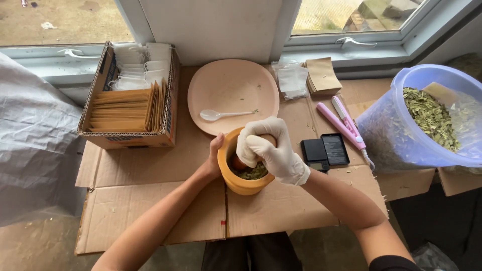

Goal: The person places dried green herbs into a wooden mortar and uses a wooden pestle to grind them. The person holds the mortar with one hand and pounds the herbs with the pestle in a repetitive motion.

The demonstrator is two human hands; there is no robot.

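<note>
Right in front of me on the flattened cardboard (150, 211) sits the yellow wooden mortar (246, 173), and I'll place everything else off that. My left hand (215, 158), bare, is cupped against its left wall, fingers curled round the outside to steady it. My right hand (268, 148), in a white glove, is closed in a fist over the top, wrapped round the pestle (240, 163); only a brownish bit of it shows below the glove, so I'm guessing a little at its shape. Crushed green leaf (255, 173) sits in the bottom of the bowl.

Handling-wise the mortar looks solid and fairly heavy, stiff, not fragile, smooth on the outside, so gripping low on the wall seems right. The leaf is dry, light and crumbly, and would scatter easily.

Just right of the mortar is a small black pocket scale (325, 150), then a pink heat sealer (344, 123). Just behind it is a pink plate (236, 85) with a white plastic spoon (221, 115). Back left is a cardboard box (128, 135) of brown envelopes and white bags. Far right is a lilac tub (401, 130) of dried leaves.
</note>
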